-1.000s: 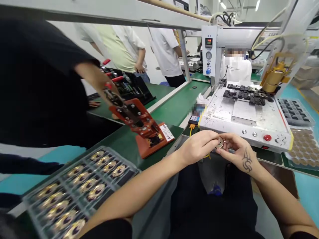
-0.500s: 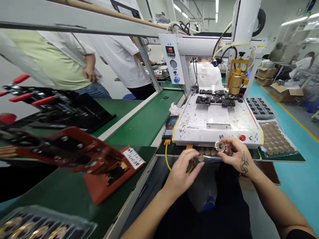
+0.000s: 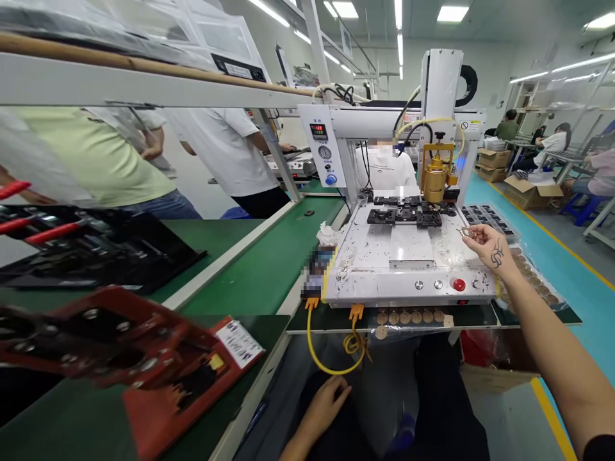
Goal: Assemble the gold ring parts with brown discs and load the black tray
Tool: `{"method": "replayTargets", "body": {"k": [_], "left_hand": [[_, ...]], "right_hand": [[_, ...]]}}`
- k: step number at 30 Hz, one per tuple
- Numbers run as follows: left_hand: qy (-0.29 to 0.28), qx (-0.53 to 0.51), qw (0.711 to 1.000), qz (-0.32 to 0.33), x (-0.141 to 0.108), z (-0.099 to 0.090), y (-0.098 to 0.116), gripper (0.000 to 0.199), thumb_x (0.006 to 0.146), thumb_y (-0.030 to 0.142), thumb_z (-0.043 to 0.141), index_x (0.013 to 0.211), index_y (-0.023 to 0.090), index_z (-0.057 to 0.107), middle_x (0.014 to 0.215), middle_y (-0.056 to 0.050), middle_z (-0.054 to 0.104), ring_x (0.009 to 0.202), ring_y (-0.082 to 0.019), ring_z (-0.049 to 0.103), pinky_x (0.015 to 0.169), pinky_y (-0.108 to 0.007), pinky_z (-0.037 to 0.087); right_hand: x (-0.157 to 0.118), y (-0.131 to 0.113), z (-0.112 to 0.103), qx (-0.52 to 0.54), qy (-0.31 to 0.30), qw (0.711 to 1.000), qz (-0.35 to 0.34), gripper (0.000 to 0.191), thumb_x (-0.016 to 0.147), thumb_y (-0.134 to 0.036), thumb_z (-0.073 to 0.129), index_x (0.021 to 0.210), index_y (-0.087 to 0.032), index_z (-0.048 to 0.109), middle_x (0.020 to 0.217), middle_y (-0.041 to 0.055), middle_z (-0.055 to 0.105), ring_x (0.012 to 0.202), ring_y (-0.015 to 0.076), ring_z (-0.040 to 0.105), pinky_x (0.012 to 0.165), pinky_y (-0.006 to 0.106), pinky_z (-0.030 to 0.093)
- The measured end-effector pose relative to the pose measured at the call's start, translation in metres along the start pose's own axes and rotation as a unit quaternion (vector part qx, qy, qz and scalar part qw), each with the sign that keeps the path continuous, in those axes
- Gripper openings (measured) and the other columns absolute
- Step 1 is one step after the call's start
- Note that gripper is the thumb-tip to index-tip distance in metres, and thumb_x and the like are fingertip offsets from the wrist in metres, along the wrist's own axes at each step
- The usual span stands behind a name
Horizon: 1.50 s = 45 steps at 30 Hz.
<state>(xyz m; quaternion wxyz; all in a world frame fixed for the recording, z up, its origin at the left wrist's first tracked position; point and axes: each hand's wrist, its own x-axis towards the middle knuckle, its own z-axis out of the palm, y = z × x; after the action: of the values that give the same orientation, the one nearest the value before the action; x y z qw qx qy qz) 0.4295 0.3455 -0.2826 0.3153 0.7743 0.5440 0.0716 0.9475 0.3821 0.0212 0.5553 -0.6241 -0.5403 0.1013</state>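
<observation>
Right hand (image 3: pixel 487 248): I am pinching a small metal ring part (image 3: pixel 466 232) narrowly between thumb and fingertips. The part is hovering over the white machine bed (image 3: pixel 365 256), near its right edge, right of the black fixture (image 3: pixel 406 212). Left hand (image 3: pixel 323 408): hanging low, short of the worktop (image 3: pixel 473 317) front edge, fingers curling loosely; I cannot tell whether they are holding anything. Round discs (image 3: pixel 416 317) are lying along that edge.
</observation>
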Motion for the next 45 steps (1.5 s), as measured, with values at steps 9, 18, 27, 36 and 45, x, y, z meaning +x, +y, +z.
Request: {"method": "replayTargets", "body": {"k": [9,18,27,36,45], "left_hand": [[0.011,0.064,0.998,-0.011,0.031,0.009,-0.002,0.031,0.102,0.038,0.049,0.097,0.03,0.078,0.113,-0.009,0.08,0.122,-0.034,0.076,0.111,-0.047,0.055],[0.014,0.065,0.998,0.014,0.041,0.021,-0.016,0.031,0.098,0.04,0.056,0.112,0.039,0.083,0.126,-0.002,0.082,0.14,-0.037,0.068,0.125,-0.056,0.048],[0.038,0.077,0.996,0.026,0.043,0.036,-0.037,0.034,0.101,0.038,0.058,0.118,0.026,0.084,0.132,-0.009,0.082,0.138,-0.034,0.07,0.125,-0.052,0.05],[0.04,0.087,0.995,0.036,0.045,0.044,-0.048,0.032,0.105,0.036,0.057,0.116,0.021,0.083,0.135,-0.013,0.081,0.14,-0.033,0.07,0.126,-0.049,0.049],[0.048,0.068,0.996,0.044,0.045,0.043,-0.046,0.028,0.104,0.034,0.059,0.109,0.024,0.084,0.126,-0.011,0.083,0.134,-0.031,0.073,0.122,-0.047,0.052]], "right_hand": [[-0.013,0.003,0.008,0.012,0.002,1.0,0.016,0.052,0.082,-0.057,0.084,0.113,-0.018,0.071,0.086,0.003,0.064,0.074,0.0183,0.054,0.07,0.035,0.05],[-0.016,-0.001,0.009,0.004,0.011,1.0,0.009,0.048,0.083,-0.049,0.083,0.115,-0.017,0.072,0.086,0.0019,0.061,0.075,0.0182,0.053,0.072,0.036,0.047],[-0.015,0.002,0.006,0.011,0.028,0.999,0.01,0.046,0.081,-0.05,0.086,0.114,-0.019,0.073,0.088,0.0049,0.068,0.078,0.0208,0.058,0.07,0.037,0.052],[-0.015,0.004,0.007,0.011,0.032,0.999,0.0,0.044,0.081,-0.048,0.086,0.113,-0.02,0.075,0.087,0.0042,0.068,0.076,0.0203,0.059,0.068,0.037,0.052],[-0.014,0.004,0.006,0.006,0.027,1.0,-0.003,0.044,0.081,-0.049,0.087,0.112,-0.021,0.075,0.087,0.0048,0.069,0.076,0.0206,0.059,0.068,0.037,0.052]]}}
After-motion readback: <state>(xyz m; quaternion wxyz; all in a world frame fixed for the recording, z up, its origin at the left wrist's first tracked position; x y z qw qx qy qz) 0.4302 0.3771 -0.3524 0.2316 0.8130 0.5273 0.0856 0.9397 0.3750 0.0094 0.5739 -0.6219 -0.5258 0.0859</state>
